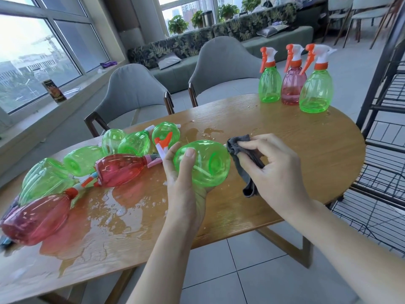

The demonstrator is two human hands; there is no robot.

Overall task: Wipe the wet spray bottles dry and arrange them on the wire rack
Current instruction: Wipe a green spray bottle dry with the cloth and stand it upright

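Observation:
My left hand (183,183) grips a green spray bottle (206,164) held on its side, its base turned toward me and to the right. Just right of that base, my right hand (274,167) pinches a grey cloth (241,154) that touches the bottle's upper edge. Several wet green bottles (83,159) and two red ones (118,168) lie on their sides on the left of the wooden table (295,163). Three bottles stand upright at the table's far right: green (270,84), red (293,85), green (316,91). The black wire rack (385,150) stands on the right.
Puddles of water (109,207) spread over the table's left and middle. Two grey chairs (133,93) stand behind the table. A dark can (53,91) sits on the window sill at left. A bench with plants runs along the back.

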